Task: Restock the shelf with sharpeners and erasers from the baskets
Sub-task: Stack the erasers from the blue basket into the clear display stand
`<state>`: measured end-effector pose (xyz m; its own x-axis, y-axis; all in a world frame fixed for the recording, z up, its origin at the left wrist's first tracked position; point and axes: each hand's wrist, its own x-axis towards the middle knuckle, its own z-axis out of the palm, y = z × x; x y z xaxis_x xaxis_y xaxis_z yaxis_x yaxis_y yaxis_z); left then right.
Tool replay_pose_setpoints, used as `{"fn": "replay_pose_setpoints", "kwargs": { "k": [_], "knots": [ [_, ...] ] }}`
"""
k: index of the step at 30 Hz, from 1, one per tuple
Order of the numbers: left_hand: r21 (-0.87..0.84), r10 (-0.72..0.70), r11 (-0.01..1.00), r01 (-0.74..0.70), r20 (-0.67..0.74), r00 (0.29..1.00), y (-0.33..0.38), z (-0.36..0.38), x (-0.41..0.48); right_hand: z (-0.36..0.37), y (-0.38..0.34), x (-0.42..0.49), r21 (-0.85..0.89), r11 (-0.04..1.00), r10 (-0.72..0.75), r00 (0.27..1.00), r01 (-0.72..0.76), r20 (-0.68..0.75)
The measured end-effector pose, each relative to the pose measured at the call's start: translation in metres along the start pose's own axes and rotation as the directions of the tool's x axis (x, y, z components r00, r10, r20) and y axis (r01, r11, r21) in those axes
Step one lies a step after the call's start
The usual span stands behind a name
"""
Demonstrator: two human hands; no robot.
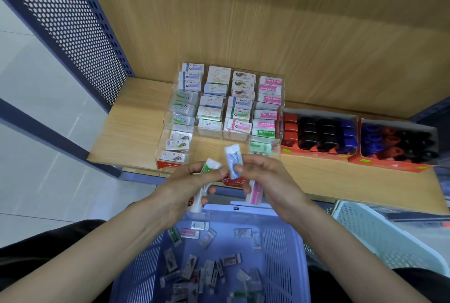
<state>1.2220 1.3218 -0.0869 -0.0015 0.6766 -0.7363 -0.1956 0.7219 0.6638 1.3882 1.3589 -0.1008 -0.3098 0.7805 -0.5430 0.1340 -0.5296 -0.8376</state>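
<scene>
While left hand (192, 181) and right hand (265, 176) pinch erasers (233, 156) | purple basket (282, 254) below | sharpener boxes (314, 153) right

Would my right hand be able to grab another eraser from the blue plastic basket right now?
Probably not yet. The way down to the blue plastic basket is open, but the right hand pinches a blue-and-white wrapped eraser and holds a pink wrapped eraser.
</scene>
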Motion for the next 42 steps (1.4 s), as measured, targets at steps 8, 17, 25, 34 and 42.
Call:
{"fn": "replay_pose_setpoints", "kwargs": {
  "k": [8, 17, 25, 34, 42],
  "knots": [
    [-0.085, 0.039, 0.995, -0.047, -0.092, 0.995, -0.001, -0.004, 0.009, -0.080, -0.037, 0.083, -0.731, 0.682, -0.377, 0.865, 0.017, -0.331],
    [0.041, 0.199, 0.980, -0.197, -0.052, 0.979, 0.000, -0.001, 0.011, -0.089, -0.054, 0.144, -0.934, 0.351, -0.266, 0.949, -0.069, -0.170],
    [0.132, 0.247, 0.962, -0.238, -0.058, 0.967, 0.001, 0.003, 0.016, -0.062, -0.036, 0.103, -0.930, 0.364, -0.409, 0.906, 0.050, -0.111],
    [0.331, 0.321, 0.892, -0.306, 0.011, 0.947, 0.002, 0.011, 0.023, -0.025, -0.020, 0.030, -0.260, 0.957, -0.066, 0.972, 0.125, 0.224],
    [0.074, 0.126, 0.991, -0.116, -0.155, 0.980, 0.004, 0.011, 0.033, -0.086, -0.025, 0.071, -0.240, 0.966, -0.191, 0.897, 0.099, -0.398]
  ]
}}
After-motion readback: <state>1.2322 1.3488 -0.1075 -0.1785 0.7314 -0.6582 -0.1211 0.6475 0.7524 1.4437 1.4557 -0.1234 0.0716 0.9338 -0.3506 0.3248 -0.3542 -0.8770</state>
